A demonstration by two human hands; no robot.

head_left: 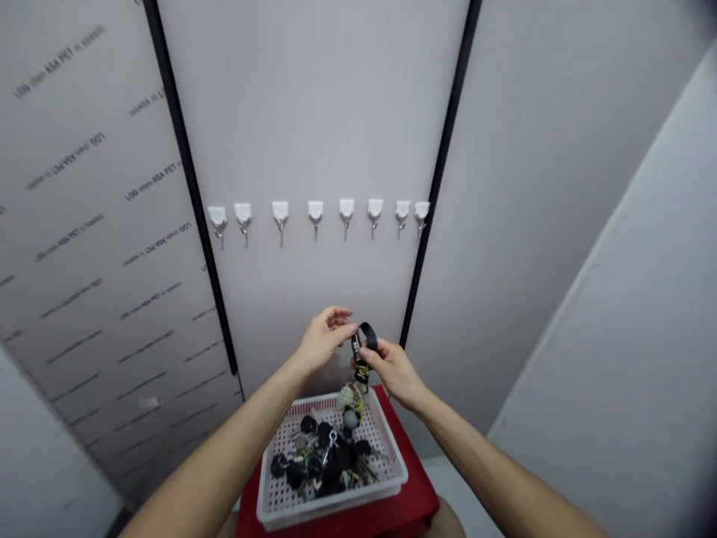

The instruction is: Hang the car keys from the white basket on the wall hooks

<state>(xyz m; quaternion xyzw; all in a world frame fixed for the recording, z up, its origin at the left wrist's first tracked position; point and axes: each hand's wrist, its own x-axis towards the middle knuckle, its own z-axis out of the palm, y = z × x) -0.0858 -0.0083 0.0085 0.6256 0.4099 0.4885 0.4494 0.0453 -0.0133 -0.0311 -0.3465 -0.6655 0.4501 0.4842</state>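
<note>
A black wrist-strap keychain (pixel 368 335) with pale lettering is held up above the basket. My right hand (pixel 393 369) pinches its strap near the lower end. My left hand (pixel 329 335) has thumb and fingertips at the strap's upper left side, and they seem to grip its loop. Below the strap hang a gold-coloured clasp and a pale green and grey charm (pixel 349 405). Under both hands stands a white perforated plastic basket (pixel 395 462), holding a pile of keys (pixel 325 463) with black heads and metal rings.
The basket rests on a red surface (pixel 417 493). Ahead, a row of several white adhesive hooks (pixel 315 212) with metal prongs is fixed to a pale panel (pixel 319 97). Black vertical strips (pixel 187 164) border this panel. Printed sheeting covers the left wall.
</note>
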